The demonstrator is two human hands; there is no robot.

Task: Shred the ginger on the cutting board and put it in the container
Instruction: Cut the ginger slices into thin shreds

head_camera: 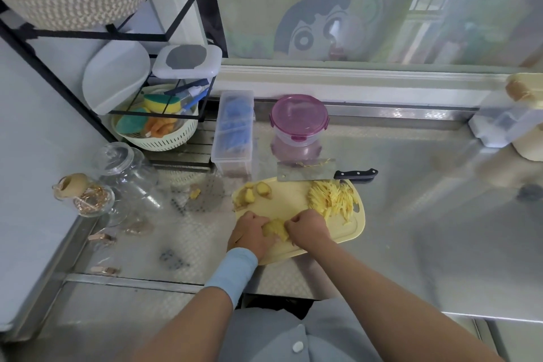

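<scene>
A pale yellow cutting board (293, 197) lies on the steel counter. A piece of ginger (275, 229) sits at its near edge, gripped from the left by my left hand (252, 233) and from the right by my right hand (308, 228). A heap of shredded ginger (333, 198) lies on the board's right side. Ginger chunks (254, 192) rest at the far left corner. A cleaver (307, 169) with a black handle lies flat just behind the board, shreds stuck on its blade. A round container with a purple lid (299, 119) stands closed behind the cleaver.
A clear rectangular box (233, 132) with blue contents stands left of the container. A white colander with sponges (155, 129) sits under a black rack. Glass jars (129, 173) and clips lie at the left. A white box (505, 123) stands at the far right.
</scene>
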